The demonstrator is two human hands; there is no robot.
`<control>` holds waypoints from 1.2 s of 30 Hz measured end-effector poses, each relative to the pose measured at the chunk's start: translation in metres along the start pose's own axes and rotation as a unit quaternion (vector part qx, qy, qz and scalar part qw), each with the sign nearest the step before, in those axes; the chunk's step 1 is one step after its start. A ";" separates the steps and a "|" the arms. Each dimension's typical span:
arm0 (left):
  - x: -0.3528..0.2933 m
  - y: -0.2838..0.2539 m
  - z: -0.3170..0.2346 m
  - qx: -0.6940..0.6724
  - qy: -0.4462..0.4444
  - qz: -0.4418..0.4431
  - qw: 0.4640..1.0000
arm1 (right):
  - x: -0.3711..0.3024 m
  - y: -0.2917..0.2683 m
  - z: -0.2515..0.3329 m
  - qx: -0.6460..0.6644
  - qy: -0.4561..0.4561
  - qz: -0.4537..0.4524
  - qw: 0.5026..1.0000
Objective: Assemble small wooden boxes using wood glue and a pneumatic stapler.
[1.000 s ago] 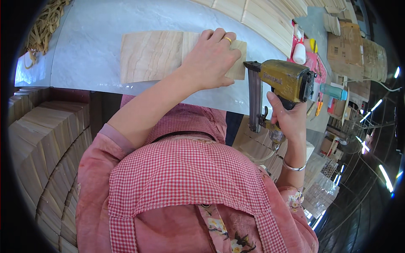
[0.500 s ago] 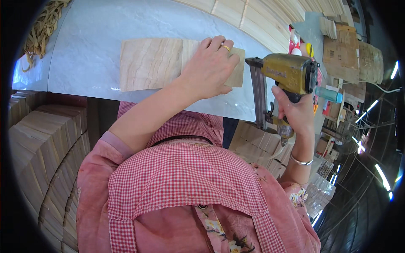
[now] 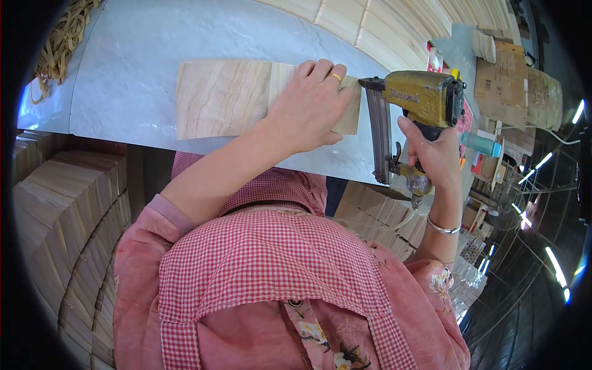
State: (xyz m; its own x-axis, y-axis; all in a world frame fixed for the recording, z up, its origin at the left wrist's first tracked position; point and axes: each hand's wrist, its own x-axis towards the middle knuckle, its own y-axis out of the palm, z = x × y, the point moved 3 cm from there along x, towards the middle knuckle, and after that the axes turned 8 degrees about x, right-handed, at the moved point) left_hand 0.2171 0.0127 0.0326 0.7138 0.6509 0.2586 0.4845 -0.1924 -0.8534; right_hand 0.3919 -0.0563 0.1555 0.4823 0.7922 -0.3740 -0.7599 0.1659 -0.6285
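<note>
A flat piece of pale, grained wood (image 3: 223, 98) lies on the grey-white tabletop, with a lighter strip beside its right part. Across the right part sits my left hand (image 3: 310, 105), its fingers over the far side and its thumb by the near edge, gripping the wood. My right hand (image 3: 435, 151) is closed round the handle of a yellow-and-black air nail gun (image 3: 419, 97). The gun's nose is at the far right corner of the wood; whether it touches cannot be made out. Under my left palm, the wood is hidden.
Long pale boards (image 3: 394, 28) lie along the far side of the tabletop (image 3: 135, 55). Stacked wooden pieces (image 3: 68, 197) stand below at left. Tan straps (image 3: 65, 43) lie far left. An air hose (image 3: 401, 223) hangs below the gun. Cardboard (image 3: 502, 80) stands at right.
The nail gun's nose and the right end of the wood have come together, closing the small gap. The wood and my left hand have shifted slightly nearer and to the right.
</note>
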 end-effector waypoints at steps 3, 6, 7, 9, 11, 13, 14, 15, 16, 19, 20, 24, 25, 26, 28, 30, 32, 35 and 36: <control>0.000 0.000 0.000 0.005 0.001 0.020 1.000 | 0.000 -0.001 0.000 -0.009 0.013 0.000 1.000; -0.001 0.001 0.002 0.008 0.004 0.011 1.000 | 0.002 0.000 0.001 -0.012 0.006 0.000 1.000; -0.002 0.001 0.002 0.011 0.005 0.006 1.000 | 0.002 0.000 0.002 -0.012 0.002 0.002 1.000; -0.010 -0.003 0.004 0.022 0.014 0.006 1.000 | 0.000 0.001 0.003 -0.011 -0.009 0.008 1.000; -0.029 -0.014 0.016 0.030 0.025 -0.006 0.999 | -0.004 -0.005 0.000 0.000 -0.023 -0.003 1.000; -0.052 -0.061 0.034 0.139 -0.012 0.070 0.988 | -0.013 -0.012 -0.012 0.016 -0.029 -0.015 0.999; -0.071 -0.074 0.051 0.180 -0.036 0.076 0.980 | -0.018 -0.012 -0.018 0.021 -0.031 -0.010 0.999; -0.090 -0.087 0.067 0.221 -0.057 0.083 0.970 | -0.025 -0.015 -0.024 0.029 -0.032 -0.016 0.999; -0.105 -0.102 0.081 0.233 -0.066 0.073 0.967 | -0.032 -0.017 -0.027 0.035 -0.036 -0.020 0.999; -0.117 -0.117 0.101 0.226 -0.074 0.052 0.970 | -0.047 -0.019 -0.031 0.051 -0.047 -0.025 0.997; -0.114 -0.115 0.102 0.202 -0.085 0.059 0.974 | -0.051 -0.017 -0.032 0.043 -0.045 -0.015 0.998; -0.095 -0.095 0.092 0.124 -0.106 0.078 0.984 | -0.064 -0.011 -0.036 0.020 -0.035 0.004 0.999; -0.088 -0.089 0.086 0.133 -0.108 0.070 0.983 | -0.067 -0.009 -0.036 0.022 -0.028 0.002 0.999; -0.081 -0.084 0.079 0.144 -0.112 0.062 0.981 | -0.069 -0.007 -0.037 0.025 -0.021 0.003 0.999; -0.073 -0.077 0.072 0.164 -0.122 0.046 0.978 | -0.071 -0.002 -0.037 0.028 -0.009 0.006 1.000; -0.069 -0.072 0.070 0.162 -0.122 0.041 0.978 | -0.071 0.002 -0.035 0.025 -0.018 0.009 0.999; -0.068 -0.069 0.071 0.162 -0.125 0.033 0.978 | -0.068 0.007 -0.031 0.022 -0.036 0.022 0.999; -0.068 -0.067 0.072 0.150 -0.132 0.029 0.979 | -0.064 0.012 -0.028 0.019 -0.044 0.032 0.998; -0.068 -0.066 0.073 0.140 -0.134 0.029 0.981 | -0.063 0.014 -0.027 0.020 -0.044 0.034 0.998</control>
State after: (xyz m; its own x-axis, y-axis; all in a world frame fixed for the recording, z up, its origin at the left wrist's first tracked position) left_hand 0.0993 0.0344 0.0385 0.5590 0.8219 0.1092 0.2621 -0.0502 -0.9637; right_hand 0.3631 -0.1197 0.1519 0.3907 0.8507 -0.3516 -0.8071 0.1329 -0.5753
